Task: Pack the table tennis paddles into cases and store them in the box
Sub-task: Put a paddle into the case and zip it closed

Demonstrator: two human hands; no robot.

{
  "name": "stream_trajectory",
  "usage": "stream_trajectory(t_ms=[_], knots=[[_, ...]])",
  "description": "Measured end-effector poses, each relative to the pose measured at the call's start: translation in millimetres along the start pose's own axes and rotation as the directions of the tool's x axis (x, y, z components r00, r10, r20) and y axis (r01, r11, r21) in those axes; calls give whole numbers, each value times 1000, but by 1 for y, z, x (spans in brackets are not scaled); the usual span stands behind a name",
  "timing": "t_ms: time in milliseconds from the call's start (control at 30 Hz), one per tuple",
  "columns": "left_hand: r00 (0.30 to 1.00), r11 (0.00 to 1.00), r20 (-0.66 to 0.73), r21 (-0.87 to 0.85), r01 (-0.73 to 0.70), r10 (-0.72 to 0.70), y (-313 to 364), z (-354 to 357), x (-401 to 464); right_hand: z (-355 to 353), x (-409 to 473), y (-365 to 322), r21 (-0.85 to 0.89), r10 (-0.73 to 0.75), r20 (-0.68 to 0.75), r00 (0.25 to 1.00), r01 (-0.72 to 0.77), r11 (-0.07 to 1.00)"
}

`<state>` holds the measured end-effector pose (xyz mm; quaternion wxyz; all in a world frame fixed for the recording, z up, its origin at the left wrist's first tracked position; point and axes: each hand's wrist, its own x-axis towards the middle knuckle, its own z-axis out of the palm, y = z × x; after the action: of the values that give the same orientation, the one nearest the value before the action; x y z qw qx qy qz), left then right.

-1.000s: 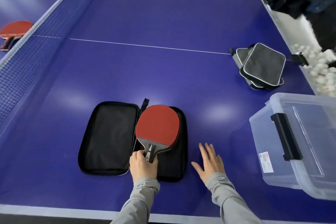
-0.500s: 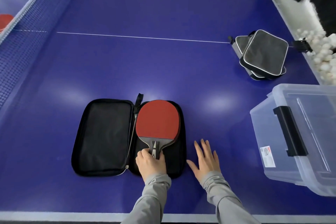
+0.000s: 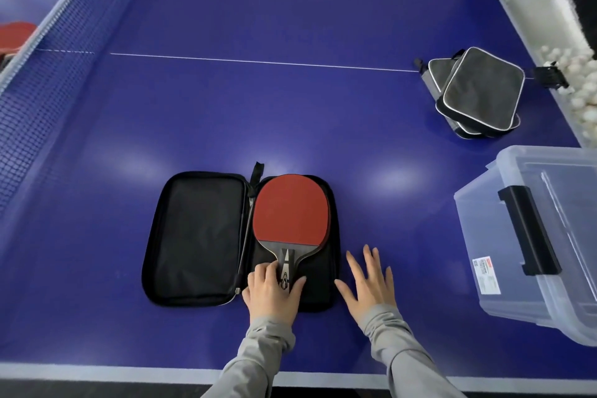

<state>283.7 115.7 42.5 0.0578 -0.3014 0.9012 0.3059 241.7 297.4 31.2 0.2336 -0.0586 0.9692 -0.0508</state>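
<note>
Red paddle (image 3: pixel 292 211) sits in the open case (image 3: pixel 197 236) just ahead of the left hand (image 3: pixel 271 292), whose fingers rest spread on its handle. Right hand (image 3: pixel 370 284) lies flat on the table (image 3: pixel 290 113), fingers apart; box (image 3: pixel 549 236) off right.

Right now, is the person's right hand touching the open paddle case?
Apart. The head view shows the right hand lying flat on the blue table, with a thin strip of blue showing between its thumb and the edge of the open case.
</note>
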Motion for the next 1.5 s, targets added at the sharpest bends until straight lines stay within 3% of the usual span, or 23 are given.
stream_trajectory(t_ms=[133, 233, 367, 533, 633, 767, 1000, 1133, 1233, 1367, 1500], knots=[[976, 994, -193, -11, -107, 102, -33, -44, 5, -2, -3, -4, -39, -4, -32, 999, 3, 999], [933, 997, -354, -47, 53, -67, -76, -78, 23, -3, -4, -3, -52, 5, -41, 999, -7, 999], [869, 924, -317, -92, 371, -381, -126, -112, 49, -4, -3, -5, -74, 23, -7, 1000, -23, 997], [873, 881, -135, -141, 452, -469, -145, -129, 71, -7, -5, -10, -133, 44, 1, 999, -44, 990], [907, 903, -71, -161, 399, -414, -146, -132, 75, -12, -5, -12, -159, 51, 14, 999, -49, 986], [920, 885, -172, -383, 267, -352, -141, -139, 62, -13, -6, -18, -119, 70, 40, 997, -64, 991], [973, 723, -210, -686, -76, -97, -98, -154, 25, -14, -8, -19, -111, 89, 62, 994, -82, 990], [975, 752, -192, -626, -206, 108, -55, -149, 3, -27, -9, -26, 22, 75, 37, 996, -76, 997], [940, 789, -160, -511, -341, 303, -21, -133, -11, -49, -9, -43, 202, 2, -99, 995, 18, 979], [873, 806, -121, -342, -483, 472, 11, -103, -26, -86, -6, -78, 505, 5, -385, 923, 207, 838], [838, 791, -91, -289, -540, 539, 22, -83, -33, -102, -5, -100, 653, 44, -354, 934, 213, 727]])
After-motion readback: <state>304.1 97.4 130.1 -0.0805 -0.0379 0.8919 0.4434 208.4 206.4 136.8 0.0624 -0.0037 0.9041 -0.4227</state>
